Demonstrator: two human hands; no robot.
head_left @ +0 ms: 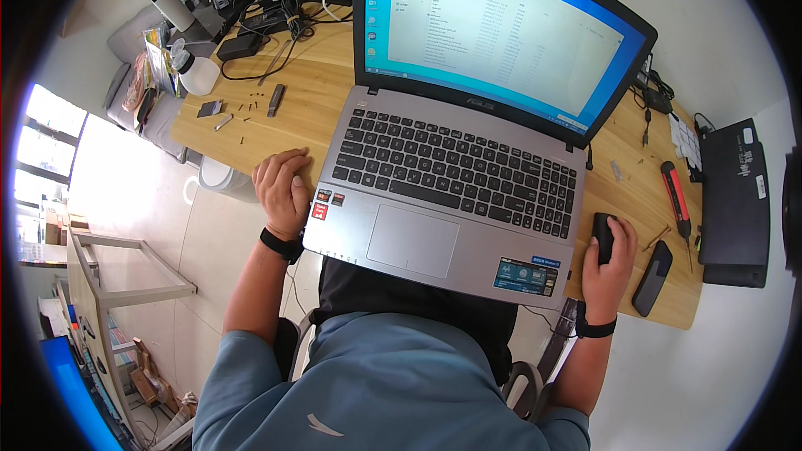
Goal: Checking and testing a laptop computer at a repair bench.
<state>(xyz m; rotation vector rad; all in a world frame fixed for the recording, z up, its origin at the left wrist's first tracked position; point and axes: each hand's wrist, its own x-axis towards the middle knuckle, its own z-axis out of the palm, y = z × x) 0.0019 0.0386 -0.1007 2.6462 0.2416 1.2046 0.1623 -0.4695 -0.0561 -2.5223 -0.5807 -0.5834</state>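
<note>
An opened silver-grey laptop (415,244) with a black keyboard sits at the desk's near edge, its lit screen (501,42) showing a file list window. My right hand (614,255) rests over a black mouse (601,236) just right of the laptop, fingers wrapped on it. Left of the keyboard, my left hand (282,192) lies on the desk edge beside the laptop's corner. Its fingers are loosely bent and slightly apart, with nothing seen in them. Both wrists wear black bands.
Right of the mouse lie a black elongated block (653,279), a red-black screwdriver (676,200) and a dark flat panel (735,200). Small screws (251,106), a dark stick-shaped piece (276,100), a white pump bottle (197,73) and tangled cables (292,17) occupy the left side.
</note>
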